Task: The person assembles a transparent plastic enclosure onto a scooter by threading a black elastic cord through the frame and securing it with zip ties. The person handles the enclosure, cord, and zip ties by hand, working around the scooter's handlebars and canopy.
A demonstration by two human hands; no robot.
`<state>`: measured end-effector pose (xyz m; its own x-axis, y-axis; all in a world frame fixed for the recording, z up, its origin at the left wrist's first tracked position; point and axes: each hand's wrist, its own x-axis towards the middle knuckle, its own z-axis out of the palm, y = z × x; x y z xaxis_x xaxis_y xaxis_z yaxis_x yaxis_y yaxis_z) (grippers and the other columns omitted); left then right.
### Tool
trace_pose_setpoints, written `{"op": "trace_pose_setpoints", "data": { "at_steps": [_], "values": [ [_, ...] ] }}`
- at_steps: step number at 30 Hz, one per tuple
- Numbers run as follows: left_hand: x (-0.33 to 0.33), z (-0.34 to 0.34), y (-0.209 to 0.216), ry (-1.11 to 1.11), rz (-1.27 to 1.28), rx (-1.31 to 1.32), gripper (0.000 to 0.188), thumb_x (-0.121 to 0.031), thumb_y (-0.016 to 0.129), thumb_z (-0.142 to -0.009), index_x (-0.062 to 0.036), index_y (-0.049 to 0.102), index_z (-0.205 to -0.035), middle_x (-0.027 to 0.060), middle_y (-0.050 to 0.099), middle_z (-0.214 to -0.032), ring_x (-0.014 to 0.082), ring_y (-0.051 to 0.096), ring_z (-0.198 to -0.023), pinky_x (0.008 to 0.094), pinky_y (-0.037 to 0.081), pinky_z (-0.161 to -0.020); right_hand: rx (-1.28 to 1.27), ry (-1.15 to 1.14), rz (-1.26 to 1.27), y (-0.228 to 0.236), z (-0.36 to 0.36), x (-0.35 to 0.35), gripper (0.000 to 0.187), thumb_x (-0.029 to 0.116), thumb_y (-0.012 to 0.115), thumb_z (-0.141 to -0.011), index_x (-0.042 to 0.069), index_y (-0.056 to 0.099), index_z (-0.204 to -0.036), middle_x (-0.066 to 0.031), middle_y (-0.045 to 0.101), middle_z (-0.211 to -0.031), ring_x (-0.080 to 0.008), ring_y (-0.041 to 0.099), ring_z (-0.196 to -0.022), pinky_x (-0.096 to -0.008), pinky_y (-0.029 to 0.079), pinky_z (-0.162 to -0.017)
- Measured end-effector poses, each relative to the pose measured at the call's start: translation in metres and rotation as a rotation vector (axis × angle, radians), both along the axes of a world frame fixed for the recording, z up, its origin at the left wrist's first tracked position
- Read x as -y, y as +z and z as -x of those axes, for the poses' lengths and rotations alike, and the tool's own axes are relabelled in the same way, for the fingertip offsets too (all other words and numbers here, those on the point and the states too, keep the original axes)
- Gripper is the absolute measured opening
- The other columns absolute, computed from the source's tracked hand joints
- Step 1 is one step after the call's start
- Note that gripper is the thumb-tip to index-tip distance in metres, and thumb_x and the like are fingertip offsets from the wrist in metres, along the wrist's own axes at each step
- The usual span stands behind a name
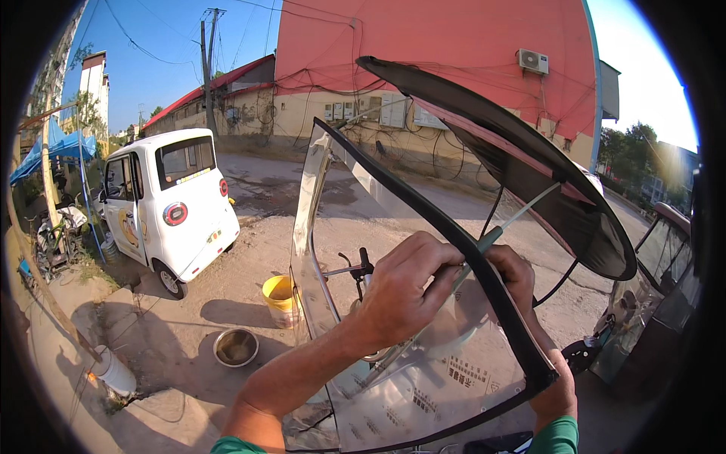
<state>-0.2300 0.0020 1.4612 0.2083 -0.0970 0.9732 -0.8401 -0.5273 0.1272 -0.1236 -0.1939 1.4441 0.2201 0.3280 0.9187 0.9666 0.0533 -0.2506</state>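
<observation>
A clear windshield panel (pixel 454 386) with a black edging strip (pixel 423 200) stands tilted before me. A pale green rod (pixel 529 206) slants down from a dark canopy (pixel 605 234) and crosses the edging. My left hand (pixel 412 284) is closed where the rod meets the strip, thumb and fingers pinched on the rod. My right hand (pixel 516 276) is on the strip's other side, its fingers curled in against the edging and partly hidden behind it. Through the panel, parts of a handlebar (pixel 361 266) show.
A yellow bucket (pixel 280 299) and a metal basin (pixel 235 347) stand on the ground to the left. Farther off is a small white vehicle (pixel 189 227). Another vehicle (pixel 658 280) stands close on the right. A white bucket (pixel 115 372) holds a leaning pole.
</observation>
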Motion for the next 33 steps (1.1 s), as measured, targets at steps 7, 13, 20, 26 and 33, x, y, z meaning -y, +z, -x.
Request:
{"op": "trace_pose_setpoints", "data": {
  "at_steps": [7,13,20,26,33],
  "values": [
    [-0.006,-0.002,0.0,-0.008,-0.003,-0.008,0.02,0.009,0.073,-0.086,0.0004,0.069,-0.104,0.0126,0.068,-0.092,0.0237,0.07,-0.08,0.0341,0.056,-0.069,-1.131,0.552,0.119,0.024,-0.001,0.009,0.018,0.02,0.059,-0.105,0.004,0.066,-0.108,0.0078,0.054,-0.071,0.0007,0.04,-0.055,-0.0201,0.035,-0.049],
    [-0.011,-0.006,-0.004,-0.022,0.029,-0.03,0.02,0.008,0.073,-0.086,0.001,0.069,-0.104,0.0124,0.068,-0.093,0.0233,0.073,-0.082,0.0328,0.058,-0.07,-0.561,0.194,-0.074,0.008,0.018,-0.011,0.025,0.02,0.069,-0.101,0.001,0.066,-0.117,0.0066,0.054,-0.07,-0.0021,0.046,-0.058,-0.0229,0.034,-0.051],
    [-0.013,-0.01,-0.009,-0.07,0.071,-0.046,0.022,0.008,0.073,-0.087,0.0012,0.07,-0.108,0.013,0.069,-0.096,0.0225,0.073,-0.083,0.0324,0.059,-0.071,0.083,-0.227,0.221,0.004,0.0,0.014,0.033,0.005,0.071,-0.089,-0.002,0.062,-0.12,-0.0031,0.066,-0.077,-0.0065,0.06,-0.069,-0.0248,0.048,-0.062],
    [-0.015,-0.014,-0.008,-0.092,0.055,-0.048,0.023,0.006,0.074,-0.087,0.0005,0.071,-0.109,0.0131,0.07,-0.097,0.0231,0.072,-0.082,0.0329,0.058,-0.071,0.192,-0.28,0.157,0.011,0.003,0.001,0.024,0.013,0.074,-0.092,-0.002,0.068,-0.11,-0.0003,0.062,-0.068,-0.0081,0.061,-0.063,-0.0244,0.046,-0.059],
    [-0.016,-0.015,-0.006,-0.06,0.018,-0.008,0.024,0.006,0.075,-0.086,-0.0002,0.071,-0.108,0.0134,0.071,-0.096,0.0247,0.071,-0.082,0.0343,0.057,-0.07,-0.928,0.474,0.161,0.024,-0.006,0.01,0.03,0.026,0.063,-0.103,-0.002,0.07,-0.11,-0.0033,0.071,-0.09,-0.0104,0.065,-0.075,-0.0253,0.052,-0.068]
  ]
}}
